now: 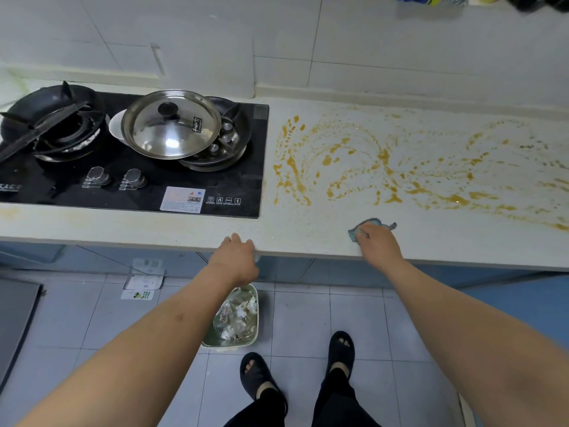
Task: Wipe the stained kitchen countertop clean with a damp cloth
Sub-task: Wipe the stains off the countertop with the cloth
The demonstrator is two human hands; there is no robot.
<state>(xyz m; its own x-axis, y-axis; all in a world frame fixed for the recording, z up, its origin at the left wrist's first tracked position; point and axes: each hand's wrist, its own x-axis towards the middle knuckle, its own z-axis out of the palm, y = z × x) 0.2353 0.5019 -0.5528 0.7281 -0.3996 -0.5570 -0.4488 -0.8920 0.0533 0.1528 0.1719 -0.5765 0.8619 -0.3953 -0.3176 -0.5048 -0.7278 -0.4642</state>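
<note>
Cloth [371,224]: on countertop [308,234] front edge, bunched in gripping right hand [378,243]. Left hand [237,257]: fingers laid flat on edge. Step: wiping barely started. Next: firm sweeps toward orange stains [385,156], 12 to 2 o'clock.

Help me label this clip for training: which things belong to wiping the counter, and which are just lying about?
Belongs to the job:
- cloth, gripped by the right hand
- orange stains
- countertop
- left hand, resting on the counter's front edge

Just lying about:
- gas hob
- steel lid
- waste bin on the floor
</note>
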